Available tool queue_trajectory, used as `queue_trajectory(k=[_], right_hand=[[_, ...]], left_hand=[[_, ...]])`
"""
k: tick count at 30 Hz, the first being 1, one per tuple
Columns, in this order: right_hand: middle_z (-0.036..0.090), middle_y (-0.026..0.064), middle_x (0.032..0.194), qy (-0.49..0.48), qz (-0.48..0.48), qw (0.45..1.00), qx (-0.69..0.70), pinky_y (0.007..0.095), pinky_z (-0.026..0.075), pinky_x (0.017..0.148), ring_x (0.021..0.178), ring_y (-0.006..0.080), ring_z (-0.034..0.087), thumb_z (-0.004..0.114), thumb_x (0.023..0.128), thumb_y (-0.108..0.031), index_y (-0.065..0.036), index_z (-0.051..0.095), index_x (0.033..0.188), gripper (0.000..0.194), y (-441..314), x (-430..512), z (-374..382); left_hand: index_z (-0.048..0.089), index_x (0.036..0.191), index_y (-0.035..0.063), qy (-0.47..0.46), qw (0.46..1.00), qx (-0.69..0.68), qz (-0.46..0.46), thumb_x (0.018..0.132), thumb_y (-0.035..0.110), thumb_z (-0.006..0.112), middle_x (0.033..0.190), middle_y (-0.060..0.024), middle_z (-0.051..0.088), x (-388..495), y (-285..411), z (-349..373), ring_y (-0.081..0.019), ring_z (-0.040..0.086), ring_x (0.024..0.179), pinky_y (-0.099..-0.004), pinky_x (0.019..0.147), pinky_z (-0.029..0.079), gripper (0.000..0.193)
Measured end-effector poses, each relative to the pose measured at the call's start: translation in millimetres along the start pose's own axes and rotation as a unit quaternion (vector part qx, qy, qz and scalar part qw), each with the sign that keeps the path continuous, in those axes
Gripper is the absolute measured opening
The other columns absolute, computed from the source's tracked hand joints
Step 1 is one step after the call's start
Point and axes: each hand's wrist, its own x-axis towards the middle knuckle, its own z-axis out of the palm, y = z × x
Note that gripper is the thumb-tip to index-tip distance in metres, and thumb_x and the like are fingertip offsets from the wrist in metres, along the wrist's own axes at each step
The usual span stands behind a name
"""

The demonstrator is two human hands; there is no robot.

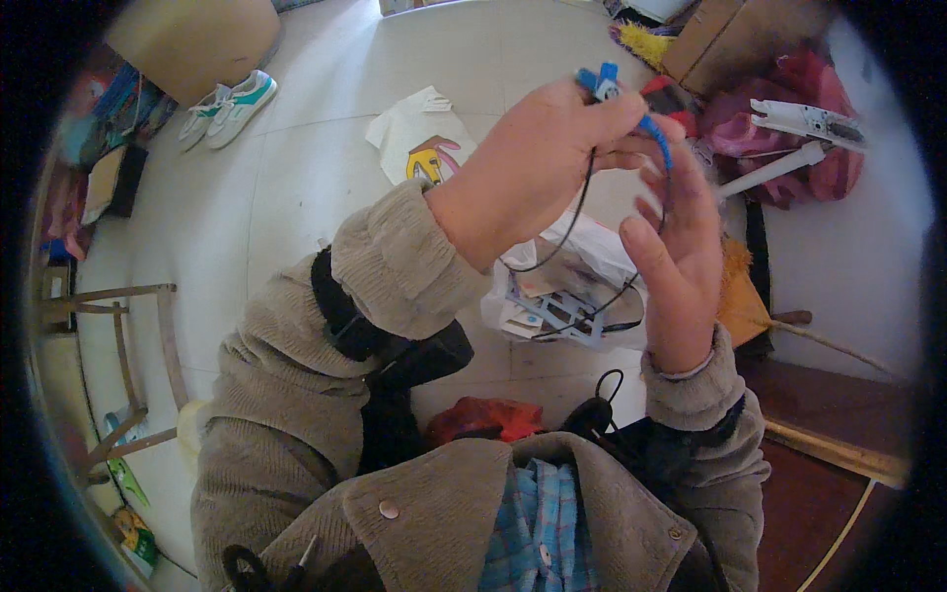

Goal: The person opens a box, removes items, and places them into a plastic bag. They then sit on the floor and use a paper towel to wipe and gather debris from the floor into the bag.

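My left hand [533,159] pinches a blue plastic piece [608,90] with a small pale round part, between thumb and fingers. From it a blue flexible strip [658,140] curves down past the fingers of my right hand [677,244]. That hand is raised on the right, its thumb apart from its bent fingers; whether the fingertips touch the strip is hard to tell. A thin black cord [575,222] hangs in a loop between the hands. Below them on the floor lies a clear plastic bag [494,307] with a light blue lattice-like plastic piece [566,314] and papers.
A printed cream-coloured bag or cloth [392,133] lies ahead. White-and-green shoes [240,111] stand at the upper left, near a wooden frame [169,340]. A white plastic device [803,126] and a pink cloth or bag [821,174] are at the right. Red material [488,418] lies close to my body.
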Motion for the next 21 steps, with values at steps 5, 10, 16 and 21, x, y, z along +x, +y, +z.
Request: queue_trajectory(k=[5, 10, 16, 21], right_hand=[[0.056, 0.0043, 0.085, -0.163, 0.221, 0.938, 0.21, 0.0206, 0.041, 0.059, 0.068, 0.0089, 0.05, 0.052, 0.087, -0.023, 0.003, 0.043, 0.119, 0.042, -4, 0, 22], [0.046, -0.0043, 0.063, -0.278, 0.266, 0.917, 0.106, 0.0186, 0.029, 0.047, 0.054, 0.002, 0.036, 0.048, 0.09, -0.023, 0.0, 0.057, 0.102, 0.028, -26, -5, -2], [0.047, -0.0043, 0.061, -0.185, 0.197, 0.954, -0.129, 0.018, 0.031, 0.05, 0.056, 0.0026, 0.037, 0.05, 0.088, -0.015, 0.0, 0.061, 0.091, 0.019, -47, 6, -61], [0.06, 0.0114, 0.069, -0.13, -0.01, 0.906, -0.402, 0.027, 0.045, 0.06, 0.064, 0.0191, 0.058, 0.055, 0.083, -0.01, 0.003, 0.061, 0.085, 0.015, -25, 10, -62]], left_hand=[[0.051, 0.097, 0.0022, 0.009, 0.989, -0.139, 0.041, 0.091, 0.028, 0.045, 0.089, -0.0072, 0.057, 4, 26, -3, -0.0147, 0.053, 0.074, -0.0261, 0.068, 0.043, 0.027], [0.045, 0.095, 0.0071, 0.036, 0.983, -0.16, 0.085, 0.093, 0.031, 0.041, 0.069, 0.0013, 0.041, -8, 96, -40, -0.0064, 0.032, 0.048, -0.0181, 0.039, 0.028, 0.025], [0.052, 0.095, 0.0047, 0.152, 0.953, 0.236, 0.114, 0.091, 0.027, 0.045, 0.071, 0.0023, 0.046, -23, 112, -52, -0.0051, 0.038, 0.052, -0.018, 0.04, 0.03, 0.024], [0.058, 0.096, 0.0017, -0.054, 0.833, 0.546, 0.07, 0.082, 0.026, 0.057, 0.082, -0.0051, 0.059, -3, 29, -49, -0.0127, 0.054, 0.077, -0.0257, 0.071, 0.043, 0.029]])
